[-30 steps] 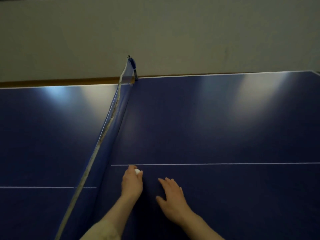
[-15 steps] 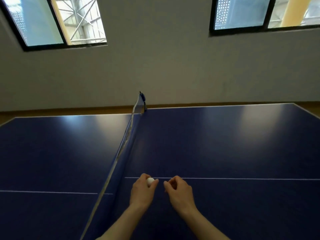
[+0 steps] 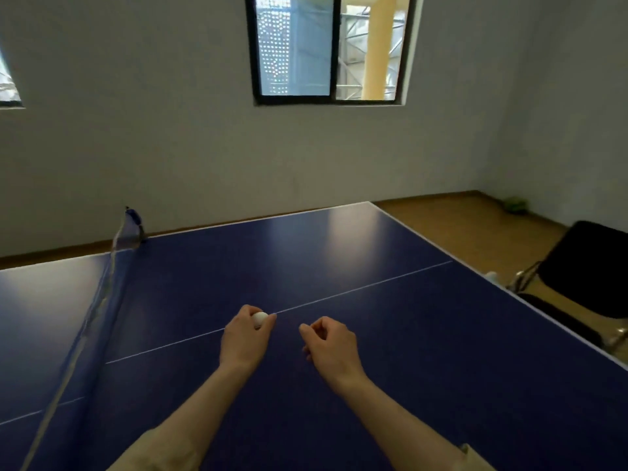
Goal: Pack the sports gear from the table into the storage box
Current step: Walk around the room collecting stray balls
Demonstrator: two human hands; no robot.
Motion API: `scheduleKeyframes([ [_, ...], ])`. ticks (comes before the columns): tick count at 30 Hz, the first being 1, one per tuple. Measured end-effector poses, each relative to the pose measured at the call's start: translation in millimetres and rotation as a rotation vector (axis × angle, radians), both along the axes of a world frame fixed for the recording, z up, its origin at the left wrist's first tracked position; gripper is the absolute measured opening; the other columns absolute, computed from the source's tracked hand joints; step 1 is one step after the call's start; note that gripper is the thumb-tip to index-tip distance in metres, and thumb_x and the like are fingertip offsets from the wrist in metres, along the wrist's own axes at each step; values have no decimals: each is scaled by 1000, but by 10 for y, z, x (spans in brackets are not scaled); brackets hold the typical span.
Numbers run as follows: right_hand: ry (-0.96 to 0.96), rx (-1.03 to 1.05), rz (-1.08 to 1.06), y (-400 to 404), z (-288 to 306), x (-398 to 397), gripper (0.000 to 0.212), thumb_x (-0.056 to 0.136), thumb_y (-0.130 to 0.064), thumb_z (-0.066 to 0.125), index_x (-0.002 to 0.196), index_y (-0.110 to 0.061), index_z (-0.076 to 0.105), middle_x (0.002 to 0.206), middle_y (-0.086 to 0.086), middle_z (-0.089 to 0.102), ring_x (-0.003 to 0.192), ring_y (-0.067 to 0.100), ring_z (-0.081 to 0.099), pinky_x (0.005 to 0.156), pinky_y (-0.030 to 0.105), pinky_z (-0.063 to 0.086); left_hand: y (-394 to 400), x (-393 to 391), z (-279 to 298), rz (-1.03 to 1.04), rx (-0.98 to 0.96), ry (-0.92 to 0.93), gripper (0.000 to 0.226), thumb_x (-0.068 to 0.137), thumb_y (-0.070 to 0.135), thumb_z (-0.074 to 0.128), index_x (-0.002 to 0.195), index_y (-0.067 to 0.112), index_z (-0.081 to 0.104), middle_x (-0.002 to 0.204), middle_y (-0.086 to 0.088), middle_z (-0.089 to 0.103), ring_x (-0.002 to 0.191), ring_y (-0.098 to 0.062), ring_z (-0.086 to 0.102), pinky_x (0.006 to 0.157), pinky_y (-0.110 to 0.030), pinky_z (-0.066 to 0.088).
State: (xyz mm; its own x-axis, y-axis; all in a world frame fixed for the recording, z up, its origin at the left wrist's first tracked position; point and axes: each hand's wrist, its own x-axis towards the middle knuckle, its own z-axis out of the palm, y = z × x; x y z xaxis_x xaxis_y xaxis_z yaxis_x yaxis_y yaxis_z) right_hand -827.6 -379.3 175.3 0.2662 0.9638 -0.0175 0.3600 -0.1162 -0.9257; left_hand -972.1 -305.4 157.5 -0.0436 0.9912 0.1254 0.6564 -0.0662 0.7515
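Observation:
A white ping-pong ball (image 3: 260,318) is pinched in the fingertips of my left hand (image 3: 245,338), held just above the blue table tennis table (image 3: 424,351) near its white centre line. My right hand (image 3: 331,345) hovers a short way to the right with its fingers curled; I see nothing in it. No storage box is in view.
The net (image 3: 98,300) runs from the near left to its post (image 3: 134,220) at the far edge. A black chair (image 3: 577,277) stands off the table's right side. A green object (image 3: 515,203) lies in the far right floor corner.
My view has lifted and swung to the right, bringing the chair and the table's right edge into sight. My right hand has gone from flat to curled. The ball stays in my left hand.

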Motion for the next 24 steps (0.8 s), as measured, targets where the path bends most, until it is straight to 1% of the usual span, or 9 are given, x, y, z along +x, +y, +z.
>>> scheduleKeyframes([
  [2,-2,2,-89,-366,64,501,23,96,-32,57,85,-12,63,70,-1,66,62,6,63,57,16,51,-201,476,47,-74,-12,5,27,92,39,58,103,15,57,93,-2,61,85,-19,59,75,-36,50],
  [5,-5,-13,-172,-803,141,1160,21,96,-28,56,83,-13,62,71,1,67,61,6,63,55,15,50,-477,1104,126,-163,-32,-4,30,92,40,58,102,12,59,92,-4,64,83,-20,59,72,-33,46],
  [8,-9,-32,-254,-1189,181,1861,22,97,-27,56,81,-13,61,71,2,68,59,6,64,55,15,49,-762,1833,233,-261,-44,-16,26,92,40,58,96,14,58,86,-1,64,78,-18,60,70,-34,50],
  [12,0,-39,-368,-1728,165,3033,24,97,-29,56,85,-10,64,72,2,69,60,7,65,57,17,52,-1161,3088,258,-369,-56,-35,27,92,40,57,95,12,59,82,-3,65,73,-17,61,61,-31,48],
  [14,0,-53,-396,-1965,126,3502,23,97,-30,55,86,-11,64,73,1,69,62,7,65,59,19,54,-1345,3596,248,-397,-59,-36,28,92,38,58,97,10,60,85,-4,65,74,-17,59,60,-29,43],
  [17,1,-90,-418,-2413,30,4314,22,98,-31,54,87,-14,63,75,1,68,65,7,65,60,19,53,-1669,4497,234,-421,-70,-33,25,93,36,57,98,10,58,85,-2,61,70,-12,54,55,-26,38],
  [20,-10,-106,-434,-2788,-49,5099,21,98,-31,53,88,-16,62,76,0,68,67,7,65,61,18,52,-1971,5388,227,-435,-61,-38,23,94,35,57,97,12,56,86,-2,59,69,-10,53,55,-26,39],
  [21,-4,-100,-438,-2803,-57,5165,20,98,-32,53,88,-17,62,77,0,68,68,7,65,61,18,51,-1994,5474,239,-446,-65,-42,22,94,34,57,98,13,56,86,-2,58,70,-10,53,56,-26,40],
  [24,20,-93,-462,-2972,-129,5799,20,99,-32,52,89,-18,61,77,-1,66,70,7,64,63,19,51,-2188,6260,213,-484,-67,-40,19,94,33,56,100,15,54,88,-1,57,72,-11,54,56,-26,41],
])
